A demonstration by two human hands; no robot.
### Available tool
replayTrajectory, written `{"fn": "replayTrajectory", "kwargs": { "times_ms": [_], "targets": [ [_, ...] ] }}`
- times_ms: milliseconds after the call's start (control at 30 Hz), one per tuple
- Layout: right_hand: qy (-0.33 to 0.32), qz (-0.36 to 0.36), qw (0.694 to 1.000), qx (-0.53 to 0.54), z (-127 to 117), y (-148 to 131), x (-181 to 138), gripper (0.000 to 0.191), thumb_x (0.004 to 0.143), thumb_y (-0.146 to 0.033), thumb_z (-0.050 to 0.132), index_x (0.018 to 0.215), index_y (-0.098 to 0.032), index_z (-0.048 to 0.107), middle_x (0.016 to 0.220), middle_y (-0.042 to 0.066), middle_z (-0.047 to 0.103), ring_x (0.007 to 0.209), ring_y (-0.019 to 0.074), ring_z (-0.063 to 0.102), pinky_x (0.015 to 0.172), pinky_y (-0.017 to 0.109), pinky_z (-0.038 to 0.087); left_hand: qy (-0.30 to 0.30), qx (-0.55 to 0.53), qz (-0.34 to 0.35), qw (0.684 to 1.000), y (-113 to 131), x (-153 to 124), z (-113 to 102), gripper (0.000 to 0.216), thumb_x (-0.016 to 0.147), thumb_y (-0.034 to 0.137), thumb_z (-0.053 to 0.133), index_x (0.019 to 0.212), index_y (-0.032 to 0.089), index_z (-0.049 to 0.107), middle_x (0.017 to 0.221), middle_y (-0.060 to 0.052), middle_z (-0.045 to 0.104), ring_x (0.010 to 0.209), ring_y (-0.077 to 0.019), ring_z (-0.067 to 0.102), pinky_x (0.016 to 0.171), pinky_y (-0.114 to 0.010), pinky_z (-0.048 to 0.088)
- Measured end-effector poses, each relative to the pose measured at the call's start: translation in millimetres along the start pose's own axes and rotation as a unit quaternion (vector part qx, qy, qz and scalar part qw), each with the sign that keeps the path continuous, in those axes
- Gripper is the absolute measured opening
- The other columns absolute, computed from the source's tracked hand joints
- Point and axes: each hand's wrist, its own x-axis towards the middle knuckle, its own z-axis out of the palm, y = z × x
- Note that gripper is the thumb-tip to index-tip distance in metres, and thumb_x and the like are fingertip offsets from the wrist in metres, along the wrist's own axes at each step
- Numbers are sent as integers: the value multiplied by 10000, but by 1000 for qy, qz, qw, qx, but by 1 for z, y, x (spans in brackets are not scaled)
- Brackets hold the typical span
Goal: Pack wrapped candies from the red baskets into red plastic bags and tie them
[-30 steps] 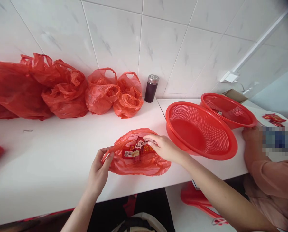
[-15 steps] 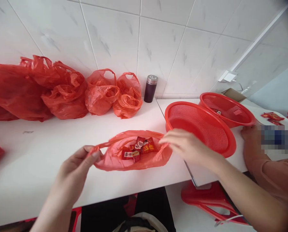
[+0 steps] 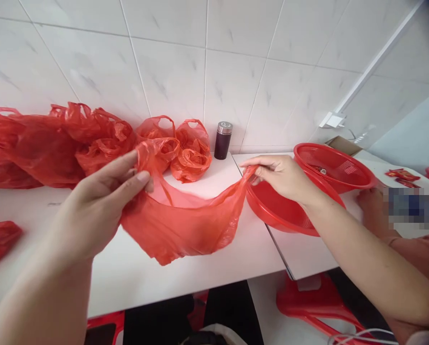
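A thin red plastic bag (image 3: 185,230) hangs between my two hands above the white table, its mouth drawn wide and its body sagging in the middle. My left hand (image 3: 106,196) is closed on the bag's left handle, thumb against the fingers. On the other side my right hand (image 3: 275,175) pinches the right handle, in front of a red plastic basket (image 3: 268,208). The bag's front wall hides whatever lies inside it.
Several filled red bags (image 3: 56,148) line the wall at the left. A dark thermos (image 3: 222,141) stands behind my bag. A second red basket (image 3: 338,167) sits beyond the first. At right is another person's arm (image 3: 374,211); a red stool (image 3: 307,304) stands below the table.
Both hands have lifted the bag upward from the table by its handles. The small red wrapped packets seen inside it earlier are now hidden behind its front wall.
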Motion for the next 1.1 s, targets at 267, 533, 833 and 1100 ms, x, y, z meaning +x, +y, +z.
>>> {"fn": "replayTrajectory", "kwargs": {
  "times_ms": [267, 533, 833, 1100],
  "targets": [
    [56, 18, 997, 43, 4, 3, -10, 202, 859, -332, 622, 1000, -223, 717, 930, 34, 723, 837, 175, 693, 791, 347, 585, -62, 83, -21, 994, -10, -6, -7, 455, 823, 325, 682, 1265, 273, 588, 796, 17, 629, 647, -81, 550, 566, -141, 501],
    [-113, 40, 993, -18, 0, 4, -63, 174, 895, -320, 580, 1003, -258, 702, 995, 39, 703, 936, 181, 665, 799, 287, 551, -159, 116, -156, 968, -62, -60, -22, 459, 841, 364, 639, 1294, 339, 570, 1062, -22, 664, 922, -178, 626, 742, -230, 563],
    [-179, -87, 970, -139, 80, 31, -46, 376, 845, -256, 639, 1215, -311, 607, 1356, 48, 521, 1251, 217, 473, 1019, 383, 406, -78, 130, -4, 988, -64, -73, 12, 317, 838, 272, 640, 1153, 306, 654, 762, 1, 610, 706, -143, 578, 691, -217, 538],
    [-260, -4, 871, -418, 140, 79, -41, 544, 733, -198, 675, 1268, -198, 574, 1186, 127, 628, 1173, 307, 482, 1097, 516, 199, -107, 97, -79, 986, -85, -82, 21, 468, 932, 303, 510, 1396, 319, 458, 1208, -60, 616, 1012, -183, 581, 887, -292, 510]
  ]
}}
